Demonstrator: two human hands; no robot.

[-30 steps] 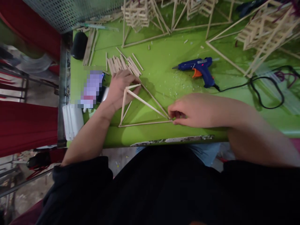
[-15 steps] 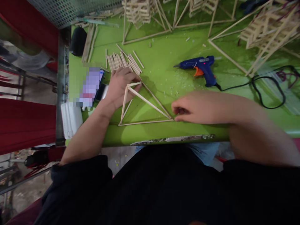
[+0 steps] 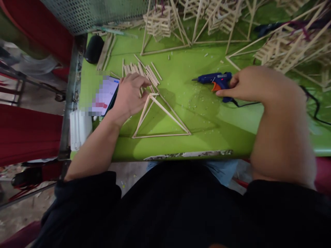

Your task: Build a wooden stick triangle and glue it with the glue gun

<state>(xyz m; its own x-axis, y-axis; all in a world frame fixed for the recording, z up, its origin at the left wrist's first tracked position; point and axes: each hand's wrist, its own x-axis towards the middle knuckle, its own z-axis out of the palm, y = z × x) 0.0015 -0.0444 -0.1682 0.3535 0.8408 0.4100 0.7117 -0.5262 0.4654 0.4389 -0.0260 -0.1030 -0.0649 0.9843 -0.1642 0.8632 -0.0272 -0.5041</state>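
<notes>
A triangular frame of thin wooden sticks lies on the green table near its front edge. My left hand rests just left of the frame's raised top corner. Its fingers are loosely curved and apart, with the tips on a pile of loose sticks. My right hand is further back on the right, with thumb and fingers closed round the handle of the blue glue gun. The gun lies on the table with its nozzle pointing left.
A phone lies left of my left hand, with a white block at the table's left edge. Several stick frames and stacked stick towers crowd the back and right. The gun's black cable runs right. A dark round object sits at the back left.
My right hand left the frame's right corner and moved up and right onto the glue gun. My left hand let go of the frame's top corner and shifted to the loose sticks.
</notes>
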